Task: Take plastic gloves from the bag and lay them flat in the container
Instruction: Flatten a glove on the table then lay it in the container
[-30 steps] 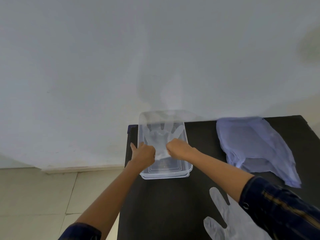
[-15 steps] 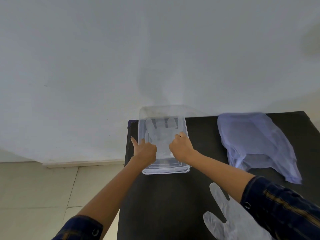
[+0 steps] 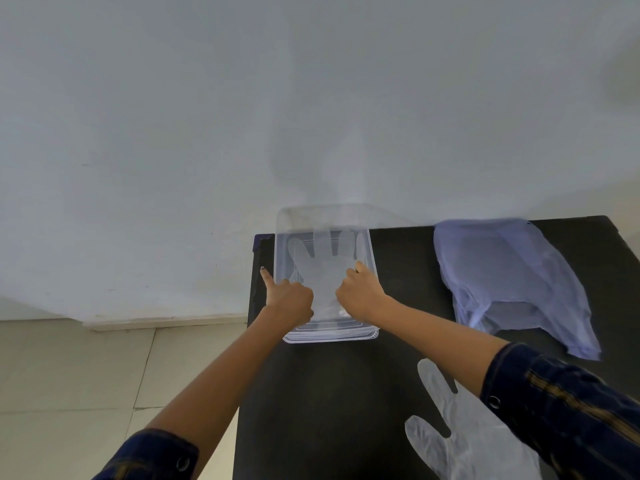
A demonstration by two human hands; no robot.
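While both hands curl, left hand, right hand, glove flat in container.

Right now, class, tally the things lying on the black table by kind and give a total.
Plastic gloves: 2, one in the container, one loose near the right sleeve
Clear container: 1
Bluish plastic bag: 1
Total: 4
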